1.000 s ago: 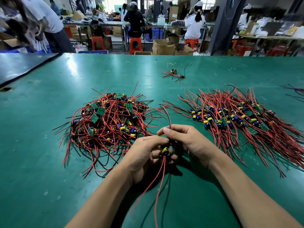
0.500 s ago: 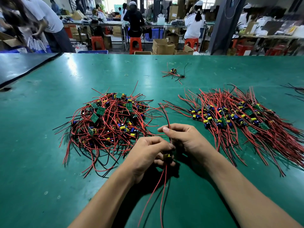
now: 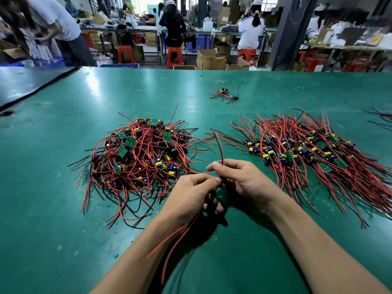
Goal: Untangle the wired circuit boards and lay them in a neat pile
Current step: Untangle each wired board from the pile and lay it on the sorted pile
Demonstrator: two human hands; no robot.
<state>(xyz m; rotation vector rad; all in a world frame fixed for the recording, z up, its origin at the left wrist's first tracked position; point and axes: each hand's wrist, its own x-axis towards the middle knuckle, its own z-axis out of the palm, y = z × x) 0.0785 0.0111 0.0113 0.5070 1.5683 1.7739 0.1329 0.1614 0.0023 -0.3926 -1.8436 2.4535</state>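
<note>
A tangled heap of small circuit boards [image 3: 140, 158] with red and black wires lies left of centre on the green table [image 3: 53, 209]. To the right a combed pile of boards [image 3: 307, 151] lies with its wires fanned out. Between them, near the front, my left hand [image 3: 188, 196] grips one wired board [image 3: 209, 195], mostly hidden in my fingers; its red wires hang down toward me. My right hand [image 3: 244, 179] pinches that board's upper red and black wires, which stick up above my fingers.
A few stray wired boards [image 3: 224, 94] lie farther back at centre. More loose wires [image 3: 379, 116] show at the right edge. A dark mat [image 3: 25, 81] covers the far left corner. People work at benches behind the table.
My hands have drawn slightly closer together. The held board has sunk deeper into my left fingers, and the hanging red wires have swung to the left.
</note>
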